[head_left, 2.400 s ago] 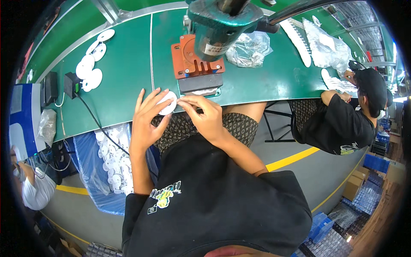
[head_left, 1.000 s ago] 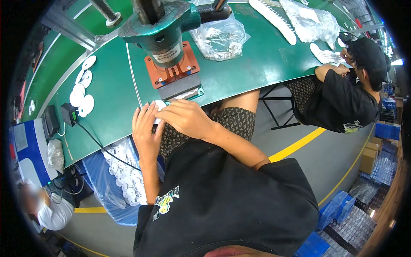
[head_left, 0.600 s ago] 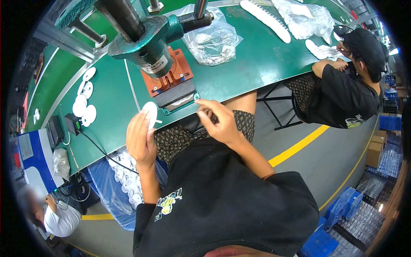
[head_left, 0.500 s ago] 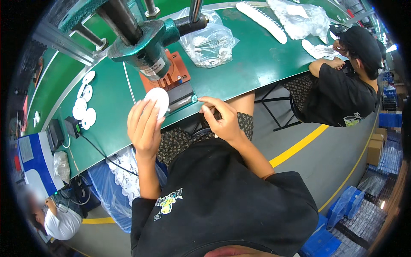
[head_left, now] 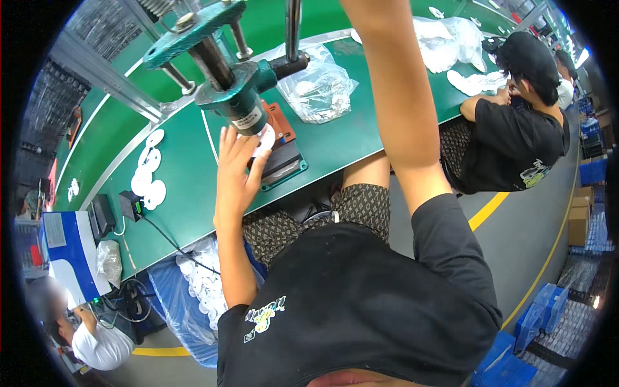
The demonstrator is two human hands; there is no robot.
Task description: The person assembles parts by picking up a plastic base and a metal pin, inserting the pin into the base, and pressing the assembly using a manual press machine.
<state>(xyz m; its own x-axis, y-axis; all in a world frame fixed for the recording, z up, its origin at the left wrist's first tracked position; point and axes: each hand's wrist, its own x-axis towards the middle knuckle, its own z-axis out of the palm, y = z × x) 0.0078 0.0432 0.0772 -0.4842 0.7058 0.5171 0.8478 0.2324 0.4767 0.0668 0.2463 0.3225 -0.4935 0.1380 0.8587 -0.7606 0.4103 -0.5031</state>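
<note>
While the white, flat, round plastic disc (head_left: pixel 267 140) sits tilted beneath the teal metal press head (head_left: pixel 233 98), over the orange-brown metal plate (head_left: pixel 281 121), its seating is hidden. Left hand (head_left: pixel 237 170) part open, fingers loosely spread over the disc's left side, thumb at its lower edge; cannot tell whether it grips or only steadies. Right hand out of view: the bare right forearm (head_left: pixel 403 97) runs up past the top edge, so its hold, if any, cannot be told.

Main hazard, as I judge it: fingertips so near the head that any descent could pinch them. Second: a disc resting askew might crack or mark under load. Third, slighter: the black cable (head_left: pixel 180 245) hangs toward the left forearm and might snag.

Containers. Behind the plate, on the green counter (head_left: pixel 187 187), a clear crumpled plastic bag (head_left: pixel 317 90) of small silvery-white pieces, too jumbled to identify. Below the counter's near edge, a bin lined with blue plastic film (head_left: pixel 177 316), heaped with white round pieces (head_left: pixel 205 287). Far left, a small clear bag (head_left: pixel 108 261) with greyish contents, unclear. Toward the co-worker in black (head_left: pixel 516 145), a larger clear bag (head_left: pixel 445 44), whitish matter inside.
</note>
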